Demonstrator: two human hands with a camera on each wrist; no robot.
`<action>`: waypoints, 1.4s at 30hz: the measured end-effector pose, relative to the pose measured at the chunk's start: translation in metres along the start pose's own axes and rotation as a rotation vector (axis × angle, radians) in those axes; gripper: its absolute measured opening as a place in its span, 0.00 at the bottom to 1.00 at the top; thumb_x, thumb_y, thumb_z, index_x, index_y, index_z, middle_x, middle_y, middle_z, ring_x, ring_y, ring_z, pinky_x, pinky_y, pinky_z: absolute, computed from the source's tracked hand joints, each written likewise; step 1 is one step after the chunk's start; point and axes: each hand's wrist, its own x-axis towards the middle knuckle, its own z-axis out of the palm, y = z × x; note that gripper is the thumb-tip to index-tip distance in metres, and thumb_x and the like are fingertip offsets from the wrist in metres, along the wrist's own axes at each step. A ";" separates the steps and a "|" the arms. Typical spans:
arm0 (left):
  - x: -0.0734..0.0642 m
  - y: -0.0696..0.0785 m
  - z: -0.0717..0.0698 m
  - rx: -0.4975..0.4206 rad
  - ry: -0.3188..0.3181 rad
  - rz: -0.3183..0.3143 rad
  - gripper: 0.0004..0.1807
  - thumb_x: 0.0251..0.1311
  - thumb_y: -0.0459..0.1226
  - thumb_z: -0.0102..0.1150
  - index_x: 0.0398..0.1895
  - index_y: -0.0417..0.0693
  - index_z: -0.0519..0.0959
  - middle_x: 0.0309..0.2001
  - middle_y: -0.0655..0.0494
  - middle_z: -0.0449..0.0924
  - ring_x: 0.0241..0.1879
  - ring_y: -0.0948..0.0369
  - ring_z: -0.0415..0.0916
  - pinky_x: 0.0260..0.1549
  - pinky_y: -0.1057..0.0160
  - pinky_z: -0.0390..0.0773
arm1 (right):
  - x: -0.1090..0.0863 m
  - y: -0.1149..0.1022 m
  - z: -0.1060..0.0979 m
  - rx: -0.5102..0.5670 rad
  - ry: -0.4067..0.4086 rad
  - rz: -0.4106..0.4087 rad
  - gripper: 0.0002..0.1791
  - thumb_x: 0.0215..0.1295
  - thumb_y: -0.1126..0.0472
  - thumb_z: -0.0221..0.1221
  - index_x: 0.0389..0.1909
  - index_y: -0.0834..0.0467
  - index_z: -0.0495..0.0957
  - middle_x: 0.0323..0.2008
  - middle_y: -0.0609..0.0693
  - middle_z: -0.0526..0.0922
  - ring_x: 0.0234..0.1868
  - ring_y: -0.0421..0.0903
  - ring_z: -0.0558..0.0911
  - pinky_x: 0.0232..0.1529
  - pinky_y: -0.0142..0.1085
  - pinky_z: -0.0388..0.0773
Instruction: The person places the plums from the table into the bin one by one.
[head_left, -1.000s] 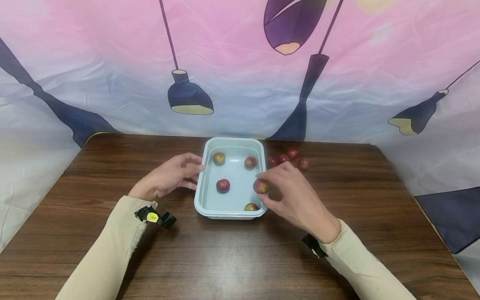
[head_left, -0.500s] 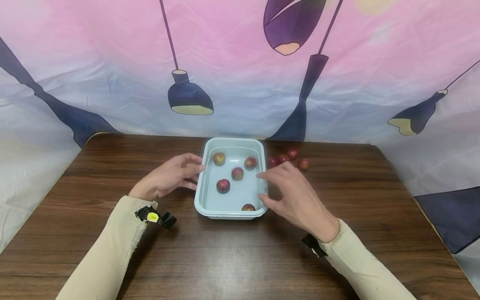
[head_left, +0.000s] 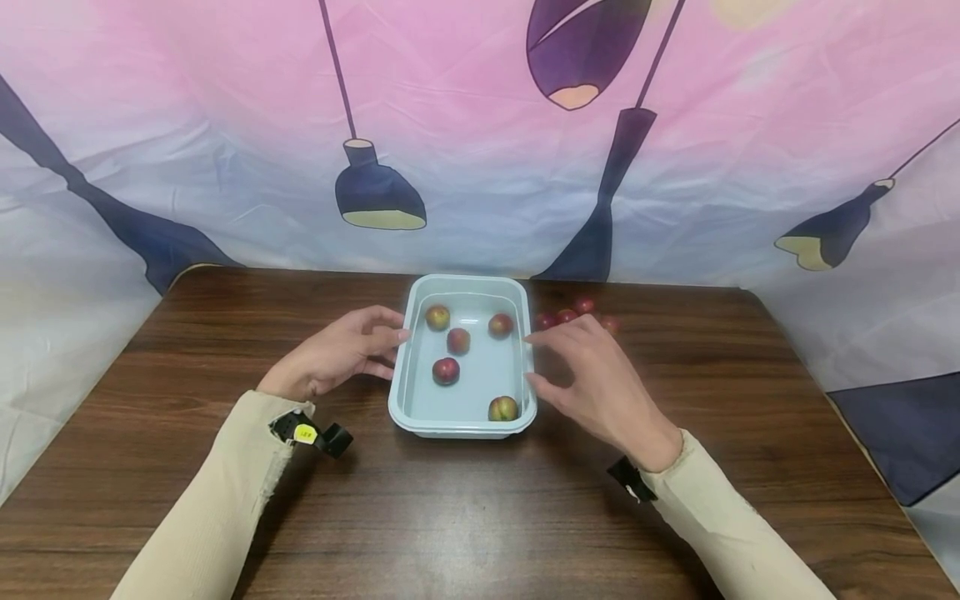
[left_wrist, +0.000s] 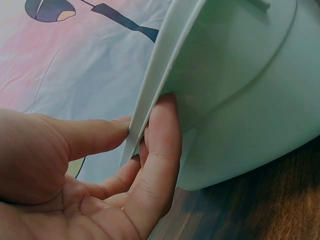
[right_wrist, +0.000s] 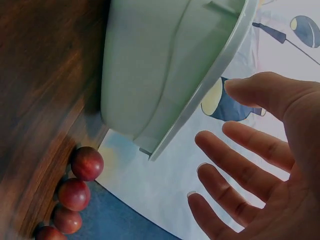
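Observation:
A pale blue-green plastic tub (head_left: 450, 430) stands on the table with several red and yellow-green plums inside, one plum (head_left: 458, 341) near its middle and another plum (head_left: 502, 408) in the near right corner. My left hand (head_left: 341, 352) holds the tub's left rim; the left wrist view shows the thumb on top of the rim (left_wrist: 150, 97) and fingers beneath it. Beside the right rim, my right hand (head_left: 600, 387) holds nothing. Its fingers (right_wrist: 240, 165) are spread and apart from the tub in the right wrist view. Several more plums (right_wrist: 87, 163) lie right of the tub.
The brown wooden table (head_left: 450, 517) runs back to a hanging cloth (head_left: 480, 192) printed with lamps, close behind the tub. Loose plums (head_left: 566, 317) sit near the table's far edge, partly behind my right hand.
My right hand has let a plum go into the tub, where it rolled left to the middle. The hand then drew back slightly right. The corner plum shifted; my left hand stayed put.

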 end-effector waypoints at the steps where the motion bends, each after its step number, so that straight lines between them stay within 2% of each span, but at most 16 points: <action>1: 0.000 0.000 0.000 0.000 0.001 -0.001 0.28 0.77 0.39 0.50 0.71 0.32 0.58 0.58 0.30 0.76 0.48 0.51 0.84 0.50 0.55 0.89 | 0.000 0.001 0.000 0.003 -0.001 0.006 0.21 0.59 0.55 0.72 0.54 0.55 0.84 0.49 0.49 0.89 0.52 0.47 0.76 0.55 0.42 0.78; 19: 0.002 -0.001 0.001 0.001 0.006 -0.003 0.28 0.77 0.39 0.51 0.71 0.31 0.58 0.58 0.29 0.76 0.49 0.51 0.84 0.49 0.54 0.89 | 0.002 0.017 -0.003 0.002 0.036 0.074 0.23 0.59 0.54 0.72 0.55 0.55 0.84 0.49 0.48 0.88 0.48 0.47 0.74 0.49 0.41 0.75; 32: 0.003 -0.003 0.000 -0.010 -0.003 0.007 0.28 0.77 0.39 0.51 0.70 0.31 0.58 0.57 0.30 0.77 0.48 0.51 0.84 0.49 0.54 0.89 | 0.005 0.025 -0.003 -0.001 0.064 0.064 0.21 0.59 0.56 0.73 0.54 0.53 0.84 0.46 0.46 0.88 0.44 0.47 0.74 0.44 0.39 0.72; 42: 0.002 -0.002 0.000 -0.009 -0.002 0.009 0.27 0.77 0.39 0.50 0.70 0.31 0.58 0.57 0.30 0.77 0.48 0.51 0.84 0.49 0.54 0.89 | 0.006 0.035 -0.002 -0.014 0.091 0.068 0.21 0.58 0.57 0.73 0.53 0.55 0.84 0.46 0.49 0.88 0.46 0.48 0.75 0.47 0.40 0.74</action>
